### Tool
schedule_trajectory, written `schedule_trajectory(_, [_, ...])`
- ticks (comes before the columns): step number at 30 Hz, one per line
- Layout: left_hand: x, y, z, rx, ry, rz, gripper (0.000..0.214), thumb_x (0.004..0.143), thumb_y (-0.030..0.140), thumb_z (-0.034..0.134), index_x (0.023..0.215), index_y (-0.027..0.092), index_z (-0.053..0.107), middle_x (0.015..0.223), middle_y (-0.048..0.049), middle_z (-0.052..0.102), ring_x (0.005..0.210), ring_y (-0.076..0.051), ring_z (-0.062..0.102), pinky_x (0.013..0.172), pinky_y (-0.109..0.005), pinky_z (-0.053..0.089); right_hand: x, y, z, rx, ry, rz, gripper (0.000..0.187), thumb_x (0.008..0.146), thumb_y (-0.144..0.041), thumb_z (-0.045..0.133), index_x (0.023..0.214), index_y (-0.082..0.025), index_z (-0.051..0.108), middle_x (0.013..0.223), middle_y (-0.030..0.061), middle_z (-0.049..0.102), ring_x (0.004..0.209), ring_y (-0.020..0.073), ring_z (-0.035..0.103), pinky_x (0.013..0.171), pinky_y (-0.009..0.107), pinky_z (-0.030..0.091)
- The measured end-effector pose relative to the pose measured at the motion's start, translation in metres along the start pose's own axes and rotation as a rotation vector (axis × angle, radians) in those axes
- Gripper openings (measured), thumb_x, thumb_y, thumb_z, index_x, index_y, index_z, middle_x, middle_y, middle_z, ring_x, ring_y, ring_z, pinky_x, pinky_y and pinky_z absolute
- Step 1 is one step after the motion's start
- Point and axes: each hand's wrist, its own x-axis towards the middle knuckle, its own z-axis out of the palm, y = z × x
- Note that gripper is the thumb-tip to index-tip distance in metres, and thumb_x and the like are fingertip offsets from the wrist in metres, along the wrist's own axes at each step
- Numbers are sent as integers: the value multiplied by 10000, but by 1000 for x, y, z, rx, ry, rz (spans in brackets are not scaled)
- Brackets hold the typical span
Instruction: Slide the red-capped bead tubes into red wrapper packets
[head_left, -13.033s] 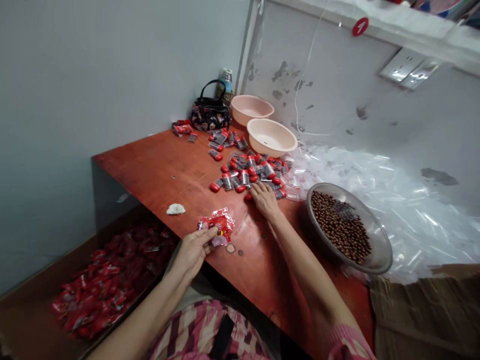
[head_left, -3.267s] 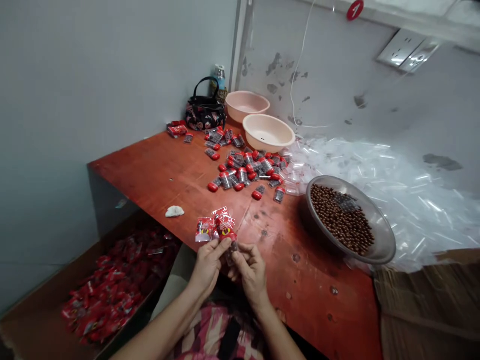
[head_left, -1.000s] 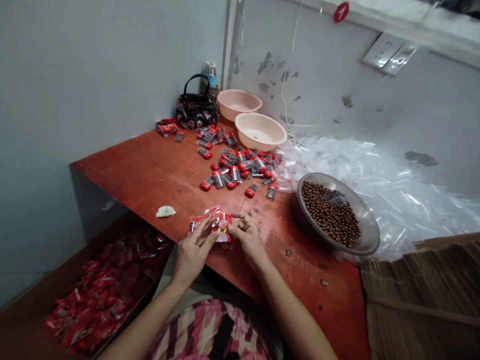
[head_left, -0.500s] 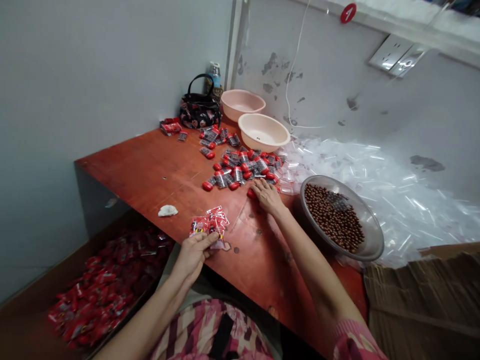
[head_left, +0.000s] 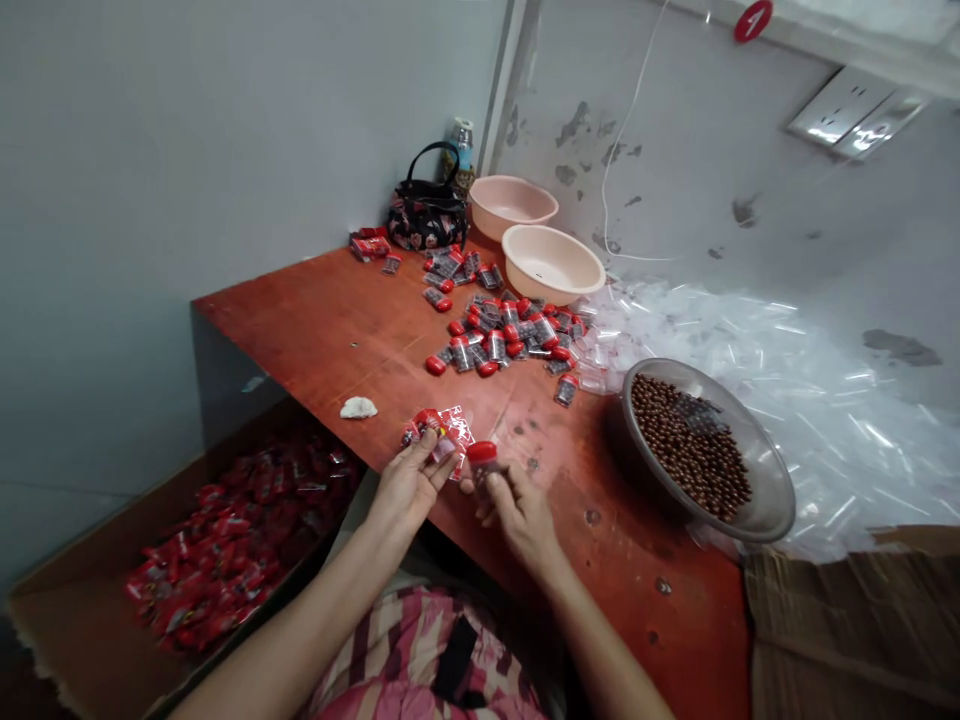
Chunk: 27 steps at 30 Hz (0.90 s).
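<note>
My left hand [head_left: 409, 482] pinches a small bunch of red printed packets [head_left: 444, 430] at the near edge of the red-brown table [head_left: 330, 330]. Just to its right, my right hand [head_left: 517, 505] grips a small clear tube with a red cap [head_left: 481, 462], held upright close to the packets. Farther back on the table lies a pile of several red-capped tubes [head_left: 502, 335]. One more capped tube [head_left: 565, 389] lies apart, near the bowl.
A metal bowl of brown beads [head_left: 694, 450] stands at right beside a heap of empty clear tubes [head_left: 750, 350]. Two pink basins [head_left: 551, 262], a dark handbag [head_left: 429, 215] and a bottle sit by the wall. A cardboard box of red packets [head_left: 225, 540] stands lower left.
My right hand has come back from the pile of capped tubes to the near edge, now holding one tube beside the packets in my left hand.
</note>
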Motion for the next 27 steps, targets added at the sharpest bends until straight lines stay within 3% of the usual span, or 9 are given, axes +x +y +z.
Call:
schedule_trajectory(4, [-4,-9,7,0,-56,1,55,719,62,575,704,113,587,647,-43,645,580,-136,623,548,-241,540,-20,-4,19,5,70,-14,213,867,-320,375,981,-182,492,640,-11,561,485,102,544,468,199,448])
schedule_trajectory(15, [-11,-21,14,-5,-92,-25,29,710,102,607,731,120,596,686,-35,648,601,-123,612,563,-227,517,-17,3,20,40,118,-1,208,857,-312,394,979,-180,499,599,-14,562,446,106,550,442,201,457])
schedule_trajectory(27, [-16,-21,11,300,-331,91,180,645,203,680,779,119,594,670,-8,625,560,-98,565,554,-212,454,-15,5,19,66,122,-32,192,850,-304,417,965,-177,503,641,-2,574,478,105,554,458,203,469])
